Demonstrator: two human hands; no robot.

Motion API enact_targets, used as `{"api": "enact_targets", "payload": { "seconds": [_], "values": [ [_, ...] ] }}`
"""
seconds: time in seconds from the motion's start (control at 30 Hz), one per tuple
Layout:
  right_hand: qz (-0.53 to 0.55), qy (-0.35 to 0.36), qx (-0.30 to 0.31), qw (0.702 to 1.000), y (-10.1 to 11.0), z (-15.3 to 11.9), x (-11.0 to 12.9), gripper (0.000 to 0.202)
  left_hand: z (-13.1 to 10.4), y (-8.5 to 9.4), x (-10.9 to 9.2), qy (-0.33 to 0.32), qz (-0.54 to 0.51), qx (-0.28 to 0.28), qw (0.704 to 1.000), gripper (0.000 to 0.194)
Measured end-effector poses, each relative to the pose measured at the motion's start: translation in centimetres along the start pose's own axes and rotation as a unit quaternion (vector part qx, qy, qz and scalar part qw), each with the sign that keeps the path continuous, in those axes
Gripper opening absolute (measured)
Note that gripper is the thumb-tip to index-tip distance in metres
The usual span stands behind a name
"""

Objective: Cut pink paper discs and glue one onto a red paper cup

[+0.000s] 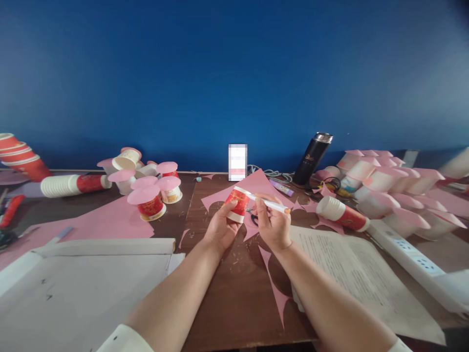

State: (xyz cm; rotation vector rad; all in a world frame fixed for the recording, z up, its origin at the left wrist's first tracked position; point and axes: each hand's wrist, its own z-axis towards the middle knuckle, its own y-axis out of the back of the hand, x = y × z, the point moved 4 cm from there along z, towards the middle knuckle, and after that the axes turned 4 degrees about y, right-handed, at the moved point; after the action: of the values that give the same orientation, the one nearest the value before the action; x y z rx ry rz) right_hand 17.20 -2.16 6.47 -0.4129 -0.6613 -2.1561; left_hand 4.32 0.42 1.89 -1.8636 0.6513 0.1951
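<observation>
My left hand (223, 227) is wrapped round a red paper cup (237, 204) with gold print and pale rims, held tilted above the table. In my right hand (273, 222) is a white marker pen (273, 203) with an orange end, its other end pointing at the cup's upper right side. Whether the tip touches the cup, I cannot tell. Below the hands lies a sheet of pink paper (256, 185) with curved cut edges. Part of a pair of scissors (252, 218) shows between my hands, mostly hidden.
Cups topped with pink discs (143, 193) stand at left; several more pink-topped cups (384, 178) crowd the right. A black flask (311, 159), stacked cups (342, 214), a power strip (414, 256), a printed sheet (351, 274) and a white board (84, 298) lie around.
</observation>
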Motion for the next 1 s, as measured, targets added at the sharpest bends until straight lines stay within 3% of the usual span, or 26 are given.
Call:
{"api": "enact_targets", "payload": {
  "seconds": [1.0],
  "values": [
    [-0.018,0.014,0.012,1.000,0.18,0.26,0.77,0.022,0.04,-0.01,-0.02,0.000,0.007,0.004,1.000,0.014]
  ]
}}
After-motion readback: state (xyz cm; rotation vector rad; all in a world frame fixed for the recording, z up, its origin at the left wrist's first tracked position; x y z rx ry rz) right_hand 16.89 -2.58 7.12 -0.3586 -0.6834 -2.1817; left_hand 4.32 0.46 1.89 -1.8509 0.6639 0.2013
